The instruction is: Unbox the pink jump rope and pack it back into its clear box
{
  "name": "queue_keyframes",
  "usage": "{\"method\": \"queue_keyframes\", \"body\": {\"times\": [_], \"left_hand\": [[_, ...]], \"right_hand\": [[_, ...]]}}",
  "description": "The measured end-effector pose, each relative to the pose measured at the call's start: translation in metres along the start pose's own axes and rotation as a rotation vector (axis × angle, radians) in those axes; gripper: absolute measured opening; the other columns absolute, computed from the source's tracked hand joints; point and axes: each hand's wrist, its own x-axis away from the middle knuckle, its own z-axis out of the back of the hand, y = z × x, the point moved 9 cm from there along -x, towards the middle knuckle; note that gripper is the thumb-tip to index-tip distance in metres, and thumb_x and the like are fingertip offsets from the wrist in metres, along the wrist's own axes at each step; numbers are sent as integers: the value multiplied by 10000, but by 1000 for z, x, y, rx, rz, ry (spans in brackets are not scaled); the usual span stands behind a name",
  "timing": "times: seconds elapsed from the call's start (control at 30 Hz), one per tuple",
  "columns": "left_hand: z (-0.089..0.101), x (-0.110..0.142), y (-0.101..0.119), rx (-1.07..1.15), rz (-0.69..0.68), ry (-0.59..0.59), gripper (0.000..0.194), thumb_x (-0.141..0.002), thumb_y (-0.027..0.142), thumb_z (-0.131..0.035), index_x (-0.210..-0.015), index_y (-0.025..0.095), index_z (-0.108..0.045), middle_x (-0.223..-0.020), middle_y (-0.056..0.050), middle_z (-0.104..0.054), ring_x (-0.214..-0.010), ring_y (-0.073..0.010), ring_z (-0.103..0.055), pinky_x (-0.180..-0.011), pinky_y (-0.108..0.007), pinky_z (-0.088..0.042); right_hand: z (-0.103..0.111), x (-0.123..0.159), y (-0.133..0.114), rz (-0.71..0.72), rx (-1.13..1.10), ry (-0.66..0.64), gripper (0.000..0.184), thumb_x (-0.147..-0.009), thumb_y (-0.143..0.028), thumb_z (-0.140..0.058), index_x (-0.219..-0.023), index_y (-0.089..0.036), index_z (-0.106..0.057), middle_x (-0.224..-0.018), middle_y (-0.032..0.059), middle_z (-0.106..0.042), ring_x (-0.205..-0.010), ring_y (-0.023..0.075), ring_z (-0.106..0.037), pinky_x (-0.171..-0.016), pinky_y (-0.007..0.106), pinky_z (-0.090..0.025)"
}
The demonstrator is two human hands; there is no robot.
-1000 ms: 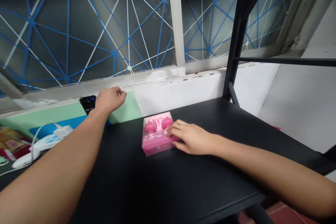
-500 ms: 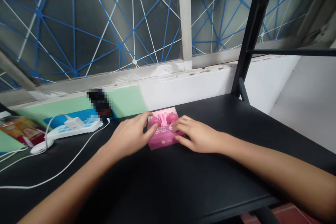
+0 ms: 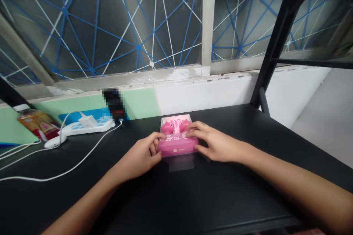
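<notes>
Comprises a left hand (image 3: 142, 156) and a right hand (image 3: 216, 141), both ungloved. Continues into a left forearm (image 3: 91, 194) and a right forearm (image 3: 286, 174), each bare along the visible length. Narrows to a slim wrist on each side and broadens toward the elbow. Divides at each hand into slender fingers and a thumb. Appears to carry a thin ring (image 3: 203, 124) on one finger of the right hand; too small for detail to be read.

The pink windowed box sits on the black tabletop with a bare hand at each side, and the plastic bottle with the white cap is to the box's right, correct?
Wrong side: the head view shows the white-capped plastic bottle left of the pink box. Left hand, right hand and black tabletop are as you say.
</notes>
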Motion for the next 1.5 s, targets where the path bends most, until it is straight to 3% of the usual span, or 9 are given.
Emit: {"method": "queue_keyframes", "body": {"times": [0.27,0.43,0.63,0.7,0.83,1.07,1.23,1.4,1.5], "left_hand": [[16,22,4,-105,-84,22,418,-942,391,-516,-1342,270,-530,-867,-5,-622,-740,-151,-578,-683,-261,-457],[24,27,-2,-85,-62,38,372,-993,451,-421,-1289,290,-578,-979,-13,-649,-767,-151,-594,-720,-281,-480],[31,25,1,-150,-212,141,319,-937,424,-545,-1209,274,-615,-1358,-57,-522,-1217,-216,-542,-1045,-354,-436],[30,22,1,-173,-266,146,301,-934,418,-555,-1181,261,-624,-1446,-40,-480,-1335,-218,-456,-1130,-360,-368],[28,13,-5,-243,-256,151,314,-959,416,-511,-1211,258,-611,-1401,-11,-558,-1355,-207,-452,-1149,-362,-356],[48,-16,-23,-293,-86,167,379,-965,476,-452,-1218,262,-635,-1236,-48,-677,-1133,-263,-634,-975,-367,-475],[54,-59,-47,-274,9,156,342,-903,435,-541,-1102,200,-689,-1053,-75,-729,-956,-262,-683,-849,-335,-503],[61,-47,-41,-246,-69,174,359,-917,376,-535,-1214,192,-621,-1325,-84,-596,-1179,-241,-575,-1008,-318,-417],[67,-9,-21,-247,-139,230,342,-951,425,-475,-1167,203,-620,-1114,-73,-657,-976,-214,-626,-870,-319,-465]], "right_hand": [[-10,-12,-15,-10,115,97,211,-996,-262,-484,-1111,-208,-652,-1077,74,-676,-1066,225,-587,-933,418,-494],[-13,-16,-25,-35,147,41,216,-982,-255,-488,-1135,-204,-631,-1124,86,-663,-1098,230,-581,-939,408,-492],[-32,-7,-34,-86,306,-151,828,-779,-382,-740,-1484,-174,-360,-1516,166,-384,-1397,354,-326,-1079,539,-371],[-38,-6,-47,-19,402,-161,698,-825,-297,-682,-1454,-147,-418,-1537,193,-347,-1424,371,-276,-1106,570,-309],[-59,-3,-80,166,374,-278,299,-933,-159,-497,-1188,-171,-652,-1345,161,-583,-1226,297,-553,-1023,464,-431],[-57,3,-116,161,79,-454,216,-840,-90,-544,-929,-218,-694,-886,25,-728,-834,198,-679,-773,299,-526],[-49,7,-144,172,-176,-573,214,-846,-106,-645,-954,-277,-714,-908,-52,-732,-867,135,-671,-778,218,-497],[-43,-4,-127,105,-322,-534,241,-875,-304,-684,-1116,-294,-679,-1082,-33,-716,-952,152,-672,-819,243,-504],[-33,-20,-82,-43,-106,-310,182,-976,-306,-511,-1025,-262,-681,-939,3,-694,-839,168,-653,-781,301,-500]]}}
